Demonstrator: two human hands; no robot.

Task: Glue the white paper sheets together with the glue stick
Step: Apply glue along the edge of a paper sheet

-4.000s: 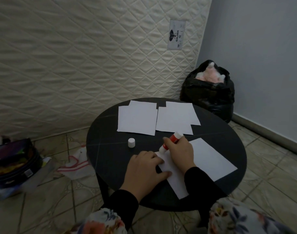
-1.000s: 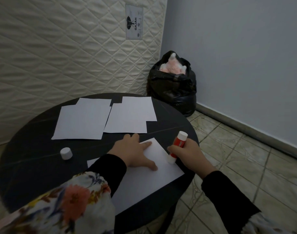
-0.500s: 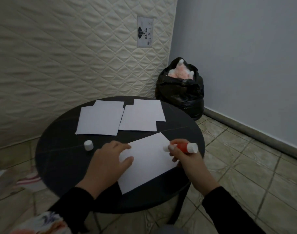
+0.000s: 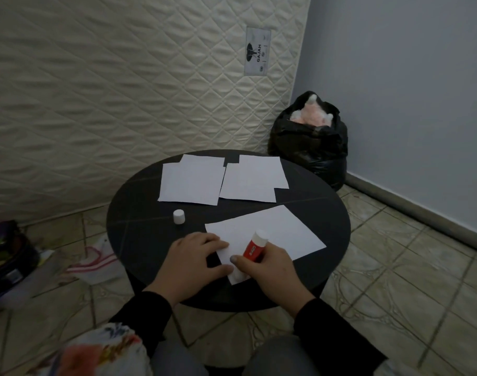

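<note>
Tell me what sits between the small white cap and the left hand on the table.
Head view: only bare black round tabletop lies between the small white glue-stick cap and the left hand.

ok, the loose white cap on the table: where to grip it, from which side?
Pinch the white cap across its round side wall, coming straight down from above. It stands upright and alone on the black table, apart from the paper sheets, so both sides look free for fingertips.

Black long sleeves [image 4: 337,332] — floral fabric [image 4: 101,351] and grey trousers [image 4: 275,356] below.
</note>
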